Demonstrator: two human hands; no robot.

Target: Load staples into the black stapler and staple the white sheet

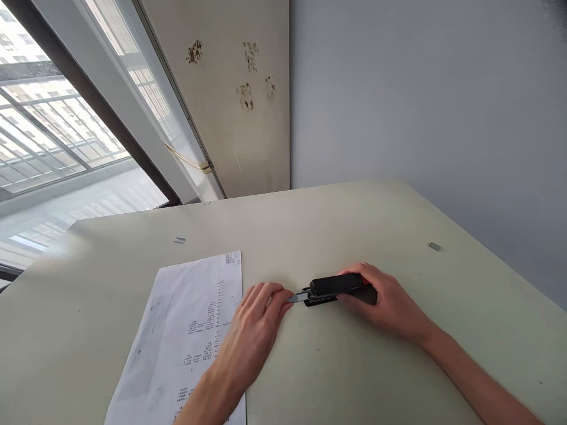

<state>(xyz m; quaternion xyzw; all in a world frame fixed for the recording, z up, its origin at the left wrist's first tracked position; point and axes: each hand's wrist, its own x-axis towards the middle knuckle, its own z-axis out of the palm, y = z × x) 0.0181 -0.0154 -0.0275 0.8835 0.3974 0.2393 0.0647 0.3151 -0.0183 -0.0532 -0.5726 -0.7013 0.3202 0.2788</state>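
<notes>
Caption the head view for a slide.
The right hand grips a black stapler; the left hand pinches a silvery strip at its end, a printed sheet nearby.

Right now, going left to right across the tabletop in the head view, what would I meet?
Printed sheet → left hand → grey metal piece → black stapler → right hand → small grey strip.

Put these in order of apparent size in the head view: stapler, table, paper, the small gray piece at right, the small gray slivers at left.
1. Table
2. Paper
3. Stapler
4. Small gray piece and small gray slivers: too alike to rank.
</notes>
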